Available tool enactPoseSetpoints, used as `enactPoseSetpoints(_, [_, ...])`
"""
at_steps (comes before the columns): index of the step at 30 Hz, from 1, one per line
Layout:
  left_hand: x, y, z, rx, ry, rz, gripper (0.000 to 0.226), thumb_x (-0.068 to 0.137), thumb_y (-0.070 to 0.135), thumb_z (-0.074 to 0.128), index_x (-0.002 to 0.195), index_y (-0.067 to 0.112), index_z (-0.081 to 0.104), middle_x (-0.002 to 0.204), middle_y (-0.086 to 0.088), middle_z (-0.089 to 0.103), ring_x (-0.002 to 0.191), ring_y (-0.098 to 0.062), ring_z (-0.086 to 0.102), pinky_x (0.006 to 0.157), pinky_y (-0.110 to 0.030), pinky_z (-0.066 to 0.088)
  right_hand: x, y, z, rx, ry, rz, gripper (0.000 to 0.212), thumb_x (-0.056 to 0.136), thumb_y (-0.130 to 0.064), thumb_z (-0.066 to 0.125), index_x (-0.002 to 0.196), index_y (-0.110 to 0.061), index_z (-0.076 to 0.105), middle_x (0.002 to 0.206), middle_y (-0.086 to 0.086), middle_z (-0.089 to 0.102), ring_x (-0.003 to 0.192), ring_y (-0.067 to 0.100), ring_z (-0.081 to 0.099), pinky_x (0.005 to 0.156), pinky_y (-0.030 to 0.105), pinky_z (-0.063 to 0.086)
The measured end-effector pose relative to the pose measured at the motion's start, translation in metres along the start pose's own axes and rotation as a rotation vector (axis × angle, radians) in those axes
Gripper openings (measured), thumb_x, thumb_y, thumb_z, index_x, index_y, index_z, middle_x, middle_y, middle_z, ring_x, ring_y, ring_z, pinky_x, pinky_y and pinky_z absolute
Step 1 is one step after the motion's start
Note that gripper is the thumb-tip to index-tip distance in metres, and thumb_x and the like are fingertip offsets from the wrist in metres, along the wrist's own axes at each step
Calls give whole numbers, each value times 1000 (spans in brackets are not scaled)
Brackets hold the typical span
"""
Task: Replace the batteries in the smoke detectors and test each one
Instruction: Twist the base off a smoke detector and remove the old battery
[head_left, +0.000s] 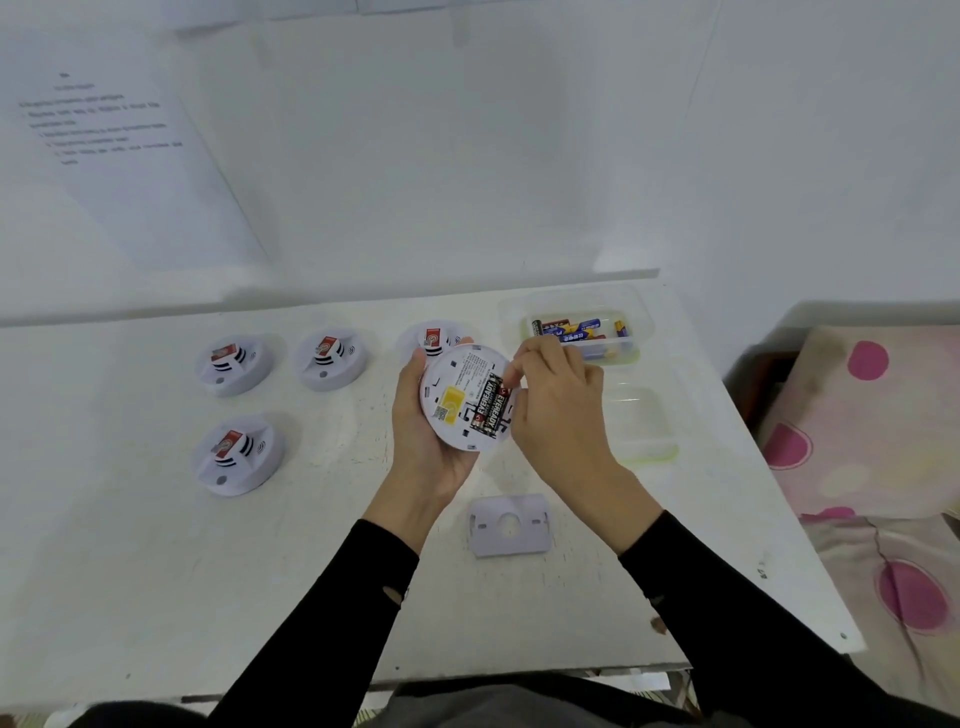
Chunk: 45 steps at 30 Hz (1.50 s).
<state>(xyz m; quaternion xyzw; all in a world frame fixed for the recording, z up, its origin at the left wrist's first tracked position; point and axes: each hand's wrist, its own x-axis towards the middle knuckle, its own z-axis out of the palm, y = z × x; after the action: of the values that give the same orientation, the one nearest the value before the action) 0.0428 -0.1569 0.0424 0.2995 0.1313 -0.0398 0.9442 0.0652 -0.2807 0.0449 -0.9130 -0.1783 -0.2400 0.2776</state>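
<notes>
My left hand (422, 431) grips a round white smoke detector (457, 395), turned back side up over the table. Two black batteries (490, 406) lie side by side in its open compartment. My right hand (558, 410) has its fingertips curled onto the upper end of the batteries, pinching there. The detached white mounting plate (510, 526) lies flat on the table just below my hands. Several other detectors rest face up: two at the back (234, 364) (330, 358), one front left (236, 454), and one (434, 336) partly hidden behind the held one.
A clear plastic tub (644, 325) at the back right holds several blue and black batteries (574, 332). An empty clear tub (641, 426) sits in front of it. The white table's edge (753, 452) runs along the right, next to pink-spotted bedding (878, 457). A printed sheet (130, 156) hangs on the wall.
</notes>
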Motion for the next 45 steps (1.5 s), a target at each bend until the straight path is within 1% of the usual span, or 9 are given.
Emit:
enactPoseSetpoints(5, [2,-1,1,11,50,29,48,91,49,48,116,12,65,106,-13,67,91,-28,66,73,-37,59,-2,-5,3,10,-86,66,20,75,0,58,91,-12,59,108,5,56,93,28,52,71,34,29])
enactPoseSetpoints(12, [2,-2,-2,32,44,12,46,91,45,47,117,10,62,97,-12,69,83,-25,68,66,-34,60,-12,-5,-3,228,-136,148,19,76,-32,53,87,-17,52,104,-5,47,99,15,44,76,32,28])
enactPoseSetpoints(17, [4,-10,0,41,68,11,43,98,44,41,110,10,65,89,-12,72,74,-24,72,62,-34,60,-17,3,1,253,-134,165,21,83,-36,52,89,-15,51,103,-4,46,97,16,44,76,32,29])
enactPoseSetpoints(23, [9,-12,3,64,54,-2,42,97,44,41,105,13,68,91,-9,72,77,-23,71,69,-35,61,-18,9,2,280,-113,171,27,94,-42,37,88,-16,44,101,-4,43,91,13,40,77,30,32])
enactPoseSetpoints(30, [17,-16,-2,91,63,47,45,98,47,40,117,14,64,107,-14,66,93,-27,64,86,-42,50,-15,14,-14,629,-201,105,10,96,-16,55,94,-6,53,91,3,55,79,9,49,73,15,39])
enactPoseSetpoints(33, [20,-17,-5,82,54,79,44,98,45,41,111,15,70,108,-12,67,95,-27,65,85,-41,54,-6,27,-24,765,-14,272,7,92,-11,64,97,-11,60,89,3,64,77,9,60,71,14,46])
enactPoseSetpoints(35, [21,-17,-7,78,66,100,43,98,45,42,104,19,75,108,-8,70,97,-25,66,87,-43,54,0,52,-25,689,35,402,3,90,-12,67,92,-13,65,85,-1,68,73,1,61,69,11,45])
enactPoseSetpoints(39, [22,-15,-7,43,92,104,40,96,45,45,111,18,70,114,-9,67,109,-29,59,95,-47,48,5,94,-17,481,-237,558,5,86,-14,70,90,-10,71,85,-1,71,67,-3,60,64,6,43])
enactPoseSetpoints(45, [22,-18,-4,32,97,93,41,98,45,43,113,17,69,117,-10,66,113,-31,57,102,-51,44,11,100,-7,213,-507,423,12,91,-18,64,95,-12,74,94,0,72,87,13,63,66,5,40])
